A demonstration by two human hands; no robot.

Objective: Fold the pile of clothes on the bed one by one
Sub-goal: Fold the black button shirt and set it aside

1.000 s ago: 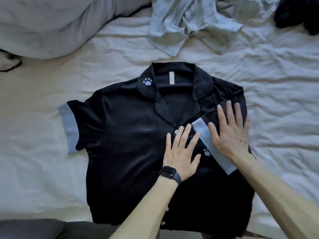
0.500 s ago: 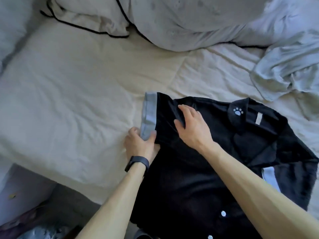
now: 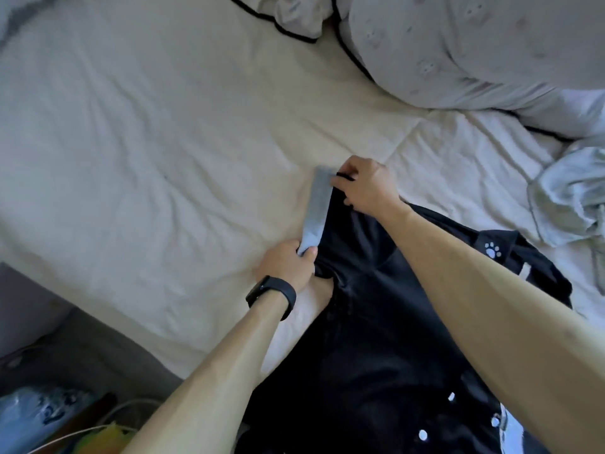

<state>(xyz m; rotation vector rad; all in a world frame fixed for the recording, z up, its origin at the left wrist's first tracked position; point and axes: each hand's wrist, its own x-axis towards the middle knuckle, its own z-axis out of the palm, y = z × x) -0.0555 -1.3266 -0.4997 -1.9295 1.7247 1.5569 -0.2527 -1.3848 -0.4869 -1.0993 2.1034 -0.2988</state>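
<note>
Left of centre in the frame, on the cream bed sheet point(image 3: 137, 152), the left hand point(image 3: 288, 262), with a black wristband point(image 3: 271, 294) on its wrist, pinches the lower end of the grey-blue sleeve cuff point(image 3: 319, 204) between thumb and fingers. Just to the right, the right hand point(image 3: 365, 188) is curled round the sleeve's upper corner, gripping the black cloth beside the cuff. The black short-sleeved shirt point(image 3: 376, 322) lies face up across the lower right of the frame. A crumpled pale grey-blue garment point(image 3: 569, 204) waits at the right edge.

The new thing is the two-handed hold: the cuff is now raised on edge off the sheet, which suggests this sleeve is about to be turned inward over the shirt body, likely the second side fold of this garment.

Half a second ago the right hand lay flat on the sleeve's black cloth while the left already held the cuff, which lay flat. A second ago both hands were pressing flat on the opposite sleeve, already folded across the chest. The view has since swung towards this side of the shirt.
</note>
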